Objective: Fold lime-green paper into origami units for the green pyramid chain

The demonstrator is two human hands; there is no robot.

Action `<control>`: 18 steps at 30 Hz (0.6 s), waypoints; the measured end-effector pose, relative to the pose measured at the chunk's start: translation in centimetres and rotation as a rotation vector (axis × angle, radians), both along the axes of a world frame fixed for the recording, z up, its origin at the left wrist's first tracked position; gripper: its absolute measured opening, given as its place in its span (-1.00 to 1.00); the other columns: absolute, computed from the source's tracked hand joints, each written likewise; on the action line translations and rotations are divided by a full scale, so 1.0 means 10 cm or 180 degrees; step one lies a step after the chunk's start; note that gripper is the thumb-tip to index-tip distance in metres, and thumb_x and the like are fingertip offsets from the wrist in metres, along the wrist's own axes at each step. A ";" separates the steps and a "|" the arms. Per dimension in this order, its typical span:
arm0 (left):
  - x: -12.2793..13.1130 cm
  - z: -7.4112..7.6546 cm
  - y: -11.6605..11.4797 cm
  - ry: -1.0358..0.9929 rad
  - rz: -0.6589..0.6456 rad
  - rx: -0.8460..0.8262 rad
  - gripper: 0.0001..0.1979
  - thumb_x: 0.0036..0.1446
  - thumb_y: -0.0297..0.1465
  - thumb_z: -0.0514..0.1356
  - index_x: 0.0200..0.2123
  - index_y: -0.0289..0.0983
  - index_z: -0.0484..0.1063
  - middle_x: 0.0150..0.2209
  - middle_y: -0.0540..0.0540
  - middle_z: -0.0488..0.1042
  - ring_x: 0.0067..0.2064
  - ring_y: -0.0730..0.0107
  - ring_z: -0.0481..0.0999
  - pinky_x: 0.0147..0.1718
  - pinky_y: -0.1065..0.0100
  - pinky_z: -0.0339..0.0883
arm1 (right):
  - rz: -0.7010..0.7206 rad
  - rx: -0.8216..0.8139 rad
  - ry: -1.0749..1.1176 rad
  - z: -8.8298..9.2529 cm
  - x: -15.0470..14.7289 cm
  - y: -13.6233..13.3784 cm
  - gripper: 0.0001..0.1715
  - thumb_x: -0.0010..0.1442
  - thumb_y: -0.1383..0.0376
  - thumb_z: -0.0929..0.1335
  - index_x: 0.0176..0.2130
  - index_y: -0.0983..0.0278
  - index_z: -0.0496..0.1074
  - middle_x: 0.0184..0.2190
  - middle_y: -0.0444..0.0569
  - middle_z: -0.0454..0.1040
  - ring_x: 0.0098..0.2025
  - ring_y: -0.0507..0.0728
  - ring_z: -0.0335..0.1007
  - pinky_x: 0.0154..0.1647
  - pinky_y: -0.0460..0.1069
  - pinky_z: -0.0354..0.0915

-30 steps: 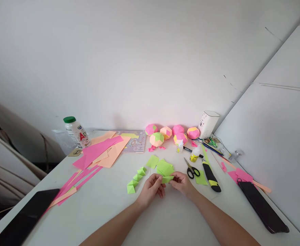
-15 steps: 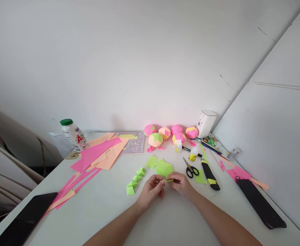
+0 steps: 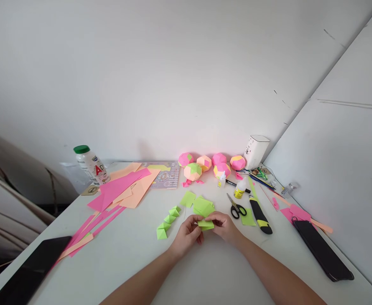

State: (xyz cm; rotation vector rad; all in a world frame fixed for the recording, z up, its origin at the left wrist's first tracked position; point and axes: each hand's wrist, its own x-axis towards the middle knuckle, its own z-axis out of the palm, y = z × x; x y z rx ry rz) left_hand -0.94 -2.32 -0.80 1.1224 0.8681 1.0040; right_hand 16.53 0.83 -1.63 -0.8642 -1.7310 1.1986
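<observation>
Your left hand and right hand each pinch one end of the green paper, at the table's near middle, just near of the green pile. It looks mid-fold. Line the edges up exactly before pressing, then run a fingertip along the crease, matching the folded units to the left.

Brightness: bright, even, daylight-like.
Source: soft and diffuse; its direction cannot be told.
Shadows: faint and soft-edged under the left hand and right hand on the table; a pink tint on the wall behind the balls.
Glare: weak sheen on the phone.
Colour: the green paper in both grips keeps its hue.
Focus: sharp at centre; fine print is unreadable.
Distortion: wide-angle; table edges splay, wall seams slant.
</observation>
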 end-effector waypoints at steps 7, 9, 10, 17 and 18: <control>0.03 -0.03 0.02 0.0168 0.0253 -0.0197 -0.74 0.04 -0.21 0.13 -0.28 -0.28 0.29 -0.71 0.10 0.33 -0.67 0.49 0.30 -0.62 0.44 0.18 | -0.0032 -0.0353 0.0066 0.00 -0.03 -0.05 -0.53 -0.04 0.40 0.37 -0.08 0.23 0.29 -0.30 -0.07 0.36 -0.46 -0.01 0.26 -0.46 -0.09 0.22; 0.02 -0.01 0.02 0.0175 0.0300 -0.0166 -0.73 0.06 -0.17 0.10 -0.35 -0.27 0.29 -0.72 0.10 0.33 -0.68 0.49 0.29 -0.64 0.44 0.17 | -0.0076 -0.0277 0.0148 -0.01 -0.03 -0.07 -0.52 -0.03 0.40 0.37 -0.09 0.20 0.21 -0.23 -0.06 0.32 -0.49 -0.04 0.22 -0.52 -0.12 0.19; 0.02 0.00 0.02 0.0155 0.0325 -0.0155 -0.73 0.06 -0.16 0.10 -0.39 -0.27 0.27 -0.73 0.09 0.33 -0.69 0.49 0.29 -0.65 0.44 0.17 | -0.0090 -0.0188 0.0186 -0.02 -0.03 -0.08 -0.55 -0.02 0.40 0.37 -0.13 0.19 0.19 -0.21 -0.06 0.30 -0.50 -0.05 0.21 -0.53 -0.13 0.18; 0.03 0.03 0.03 0.0101 0.0359 -0.0173 -0.70 0.04 -0.12 0.12 -0.45 -0.24 0.24 -0.73 0.09 0.35 -0.70 0.47 0.32 -0.68 0.45 0.18 | 0.0170 0.0790 -0.0185 0.01 -0.04 -0.07 -0.87 0.01 0.30 0.41 -0.36 0.26 0.39 -0.29 -0.03 0.25 -0.49 -0.01 0.21 -0.55 -0.10 0.20; 0.03 0.03 0.03 0.0100 0.0345 -0.0165 -0.69 0.04 -0.11 0.12 -0.45 -0.24 0.24 -0.73 0.09 0.36 -0.70 0.47 0.32 -0.68 0.46 0.18 | 0.0188 0.0873 -0.0234 0.02 -0.04 -0.06 -0.88 0.02 0.28 0.41 -0.37 0.27 0.42 -0.34 -0.04 0.25 -0.47 0.01 0.22 -0.55 -0.09 0.20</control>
